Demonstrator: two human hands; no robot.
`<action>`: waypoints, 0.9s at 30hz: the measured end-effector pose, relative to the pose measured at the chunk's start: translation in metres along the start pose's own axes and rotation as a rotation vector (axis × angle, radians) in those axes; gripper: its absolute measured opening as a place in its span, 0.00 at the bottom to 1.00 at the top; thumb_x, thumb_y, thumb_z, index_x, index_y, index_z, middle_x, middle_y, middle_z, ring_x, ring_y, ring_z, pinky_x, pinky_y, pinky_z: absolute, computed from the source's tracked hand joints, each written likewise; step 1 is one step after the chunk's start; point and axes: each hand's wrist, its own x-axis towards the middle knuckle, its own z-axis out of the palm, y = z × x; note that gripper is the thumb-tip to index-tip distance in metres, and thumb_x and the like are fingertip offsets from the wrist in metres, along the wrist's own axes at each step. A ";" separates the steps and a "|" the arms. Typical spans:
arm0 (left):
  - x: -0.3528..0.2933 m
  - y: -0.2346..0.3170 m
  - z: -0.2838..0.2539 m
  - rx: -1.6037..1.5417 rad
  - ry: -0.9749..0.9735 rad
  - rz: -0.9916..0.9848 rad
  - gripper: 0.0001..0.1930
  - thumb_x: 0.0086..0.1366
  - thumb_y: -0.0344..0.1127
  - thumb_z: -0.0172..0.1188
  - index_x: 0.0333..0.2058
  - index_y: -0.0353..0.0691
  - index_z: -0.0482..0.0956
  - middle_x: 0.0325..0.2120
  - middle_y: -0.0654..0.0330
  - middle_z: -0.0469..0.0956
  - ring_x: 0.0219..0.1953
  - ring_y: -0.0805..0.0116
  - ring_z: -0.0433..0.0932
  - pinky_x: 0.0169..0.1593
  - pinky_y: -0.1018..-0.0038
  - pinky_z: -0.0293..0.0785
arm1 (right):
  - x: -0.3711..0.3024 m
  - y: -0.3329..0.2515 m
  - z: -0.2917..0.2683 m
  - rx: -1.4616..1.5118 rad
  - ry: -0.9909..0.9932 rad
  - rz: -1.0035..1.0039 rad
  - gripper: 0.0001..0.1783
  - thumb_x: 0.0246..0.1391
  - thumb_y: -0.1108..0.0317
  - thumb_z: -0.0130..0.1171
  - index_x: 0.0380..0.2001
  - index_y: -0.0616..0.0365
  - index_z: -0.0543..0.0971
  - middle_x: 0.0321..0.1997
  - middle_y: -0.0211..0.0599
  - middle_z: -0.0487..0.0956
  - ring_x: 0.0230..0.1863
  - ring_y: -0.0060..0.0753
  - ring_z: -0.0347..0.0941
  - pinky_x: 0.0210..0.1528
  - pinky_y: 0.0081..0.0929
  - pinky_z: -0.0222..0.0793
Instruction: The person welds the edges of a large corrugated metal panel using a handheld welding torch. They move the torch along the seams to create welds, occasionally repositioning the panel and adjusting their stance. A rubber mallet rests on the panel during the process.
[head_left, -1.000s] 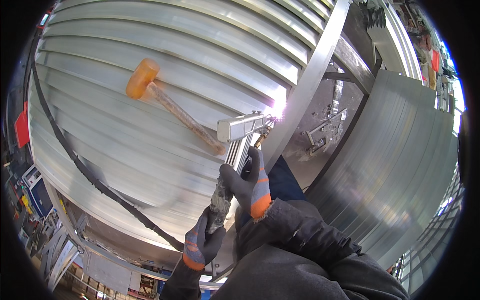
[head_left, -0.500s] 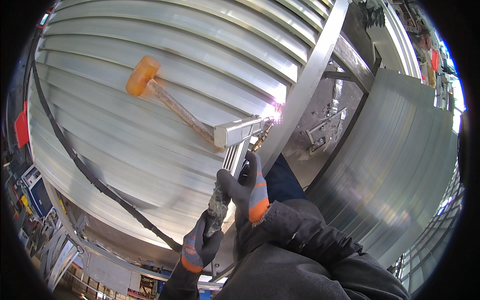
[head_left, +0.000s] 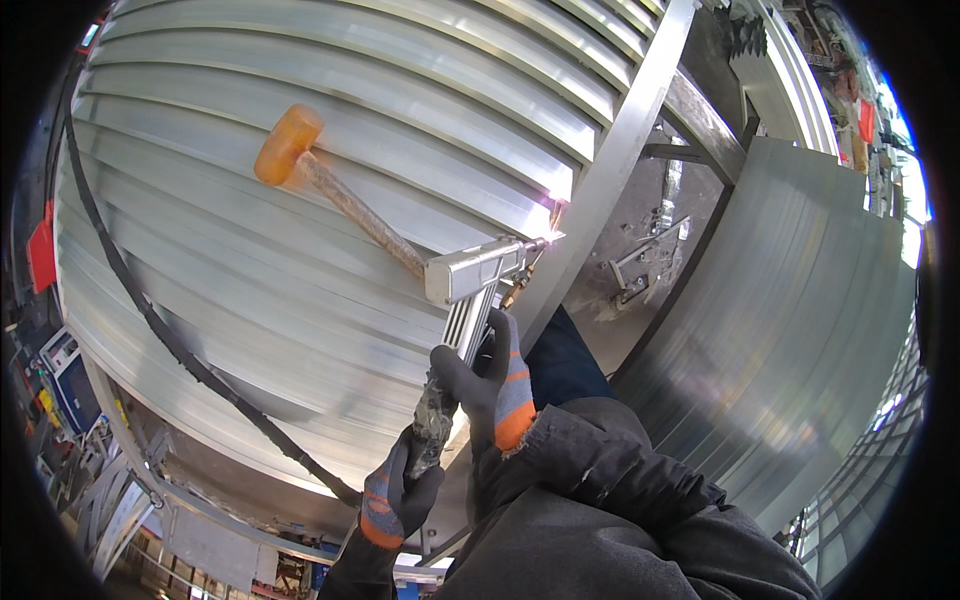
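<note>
A silver handheld welding gun [head_left: 476, 272] points right, its tip at the joint between the metal slats and a long frame bar [head_left: 606, 190]. A small bright glow burns at the tip. My gloved right hand [head_left: 487, 375] is closed around the gun's ribbed handle. Below it, my gloved left hand [head_left: 398, 492] grips the dark, tape-wrapped cable end [head_left: 433, 425] of the gun. A mallet [head_left: 290, 146] with an orange head and worn wooden handle lies on the slats, its handle end hidden behind the gun.
Overlapping metal slats [head_left: 220, 230] fill the left and middle. A thick black cable [head_left: 190, 365] runs across them toward my left hand. Right of the bar, metal scraps [head_left: 640, 265] lie on the floor beside stacked metal panels [head_left: 790, 330]. A blue-fronted machine [head_left: 72, 385] stands far left.
The gun's tip has moved slightly toward me along the joint, and the glow has become smaller. Both hands keep their hold. The mallet appears slightly higher in view.
</note>
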 end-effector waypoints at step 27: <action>-0.005 -0.035 0.012 -0.180 0.063 0.005 0.29 0.62 0.29 0.65 0.61 0.31 0.70 0.43 0.47 0.83 0.42 0.58 0.85 0.46 0.68 0.79 | 0.003 0.035 0.005 0.006 -0.014 0.025 0.35 0.54 0.68 0.70 0.59 0.64 0.62 0.38 0.39 0.78 0.36 0.27 0.76 0.37 0.30 0.77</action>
